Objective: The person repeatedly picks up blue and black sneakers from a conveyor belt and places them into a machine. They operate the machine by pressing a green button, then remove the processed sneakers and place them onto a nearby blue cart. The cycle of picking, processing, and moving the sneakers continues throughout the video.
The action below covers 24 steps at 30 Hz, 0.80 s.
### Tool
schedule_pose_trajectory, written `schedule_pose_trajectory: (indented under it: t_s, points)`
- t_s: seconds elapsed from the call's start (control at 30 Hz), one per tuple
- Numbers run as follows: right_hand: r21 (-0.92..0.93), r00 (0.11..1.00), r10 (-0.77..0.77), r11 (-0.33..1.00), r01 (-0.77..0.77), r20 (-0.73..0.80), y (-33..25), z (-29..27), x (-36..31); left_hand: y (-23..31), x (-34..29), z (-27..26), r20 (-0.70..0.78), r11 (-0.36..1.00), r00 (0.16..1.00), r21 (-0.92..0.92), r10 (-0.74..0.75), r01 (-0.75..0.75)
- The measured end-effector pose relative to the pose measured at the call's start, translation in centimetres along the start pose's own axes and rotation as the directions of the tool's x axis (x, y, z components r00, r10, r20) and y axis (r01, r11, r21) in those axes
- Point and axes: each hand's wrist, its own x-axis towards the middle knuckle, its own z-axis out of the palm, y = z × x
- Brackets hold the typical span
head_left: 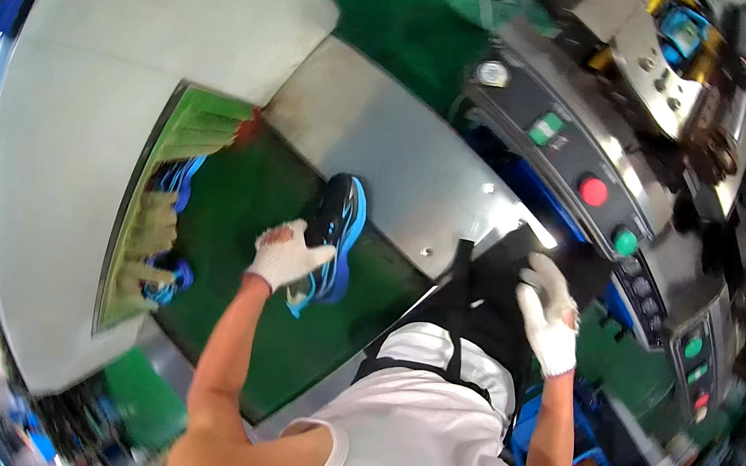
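A black sneaker (329,210) with a blue sole and light-blue laces lies on a dark green conveyor belt (249,201). My left hand (289,256), in a white glove with some bare fingertips, is at the shoe's left side. Its thumb reaches across the shoe, apart from the fingers; whether it touches is hard to tell. My right hand (550,314), also gloved in white, hovers beside the dark apron (493,289) on my lap. Its fingers are loosely bent and spread, with nothing seen in them.
Left of the belt, a pale cover (80,141) has an opening with yellow-green curtain strips (156,230); more blue-laced shoes show between them. A metal plate (387,151) borders the belt's far side. On the right stands a machine with a button panel (566,157).
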Motion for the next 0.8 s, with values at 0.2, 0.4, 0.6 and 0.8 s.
schedule_pose_trajectory:
  t_s: [0.2, 0.4, 0.6, 0.8]
  points:
    - [0.776, 0.887, 0.008, 0.481, -0.409, 0.462, 1.4, 1.0, 2.2, 13.5, -3.7, -4.6, -0.092, 0.460, 0.711, -0.703, 0.697, -0.542]
    - [0.944, 0.941, -0.117, 0.132, -0.302, 0.317, 0.1, -0.3, 0.0, 28.3, -0.3, -15.0, -0.019, 0.071, 0.084, -0.362, 0.996, -0.929]
    - [0.996, 0.996, -0.045, 0.035, -0.079, 0.080, 2.2, -6.6, -3.0, 47.4, 5.7, -23.6, -0.349, 0.209, 0.110, 0.260, 0.931, -0.943]
    - [0.992, 0.988, 0.110, -0.040, 0.117, -0.112, 5.2, -10.8, -7.2, 61.8, 15.8, -24.6, -0.525, 0.597, 0.418, 0.230, 0.741, -0.769]
